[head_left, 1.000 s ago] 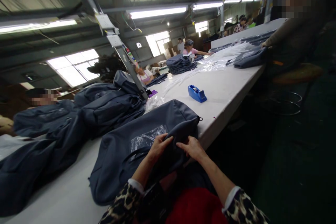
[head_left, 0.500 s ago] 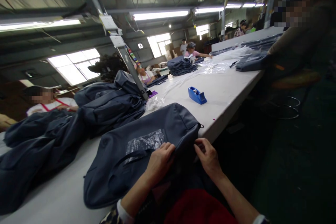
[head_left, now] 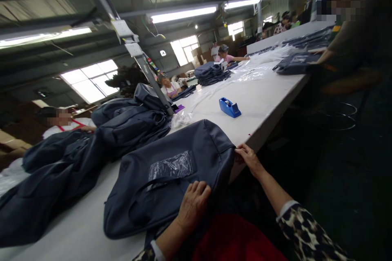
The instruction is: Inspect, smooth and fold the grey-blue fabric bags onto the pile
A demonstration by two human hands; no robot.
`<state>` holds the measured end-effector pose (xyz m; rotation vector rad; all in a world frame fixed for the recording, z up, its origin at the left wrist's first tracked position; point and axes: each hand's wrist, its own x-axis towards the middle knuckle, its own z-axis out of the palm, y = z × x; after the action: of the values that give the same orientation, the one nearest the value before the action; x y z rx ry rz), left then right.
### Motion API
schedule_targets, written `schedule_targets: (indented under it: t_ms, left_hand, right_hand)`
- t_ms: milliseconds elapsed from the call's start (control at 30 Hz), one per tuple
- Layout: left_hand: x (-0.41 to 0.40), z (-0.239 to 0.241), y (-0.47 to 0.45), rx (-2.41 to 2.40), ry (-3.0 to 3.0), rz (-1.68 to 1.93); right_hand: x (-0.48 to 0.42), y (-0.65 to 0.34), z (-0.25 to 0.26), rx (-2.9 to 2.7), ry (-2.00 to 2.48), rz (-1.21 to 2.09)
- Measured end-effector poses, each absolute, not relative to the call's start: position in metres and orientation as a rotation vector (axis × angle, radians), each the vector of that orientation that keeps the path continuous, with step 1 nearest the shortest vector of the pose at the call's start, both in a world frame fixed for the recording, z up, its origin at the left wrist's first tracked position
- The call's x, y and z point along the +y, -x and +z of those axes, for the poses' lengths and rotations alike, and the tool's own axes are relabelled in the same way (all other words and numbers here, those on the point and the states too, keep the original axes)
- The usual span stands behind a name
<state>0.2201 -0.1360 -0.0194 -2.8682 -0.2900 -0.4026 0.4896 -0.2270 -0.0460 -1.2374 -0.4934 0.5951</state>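
Note:
A dark blue-grey fabric bag (head_left: 171, 171) with a clear plastic patch lies flat on the white table (head_left: 263, 106) in front of me. My left hand (head_left: 192, 204) grips the bag's near edge, fingers curled over the fabric. My right hand (head_left: 248, 158) pinches the bag's right corner, at the zipper end by the table's edge. Leopard-print sleeves cover both my forearms.
A heap of similar dark bags (head_left: 92, 142) fills the table's left side. A blue tape dispenser (head_left: 229, 107) stands past my bag, with clear plastic sheets (head_left: 257, 69) and a folded stack (head_left: 211, 74) farther back. Several other people work along the table; one sits at the far right (head_left: 352, 45).
My hands have moved apart along the bag's near edge: the right one out to the corner, the left one back toward me. The bag now lies flatter.

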Motion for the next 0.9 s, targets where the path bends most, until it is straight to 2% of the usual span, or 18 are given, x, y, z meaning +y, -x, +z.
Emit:
schedule_targets:
  t_ms: [267, 400, 600, 900]
  left_hand:
    - [-0.138, -0.032, -0.205, -0.21, 2.802, -0.466]
    - [-0.139, -0.037, -0.204, -0.202, 2.721, -0.499]
    - [-0.139, -0.034, -0.203, -0.223, 2.744, -0.499]
    - [-0.138, -0.032, -0.205, -0.243, 2.806, -0.428]
  right_hand:
    - [-0.224, -0.511, -0.047, -0.369, 1.091, 0.705]
    - [-0.237, -0.473, -0.054, -0.23, 1.052, 0.66]
    - [-0.256, -0.399, -0.074, -0.218, 0.936, 0.876]
    - [-0.235, -0.39, -0.086, -0.148, 0.942, 0.877]
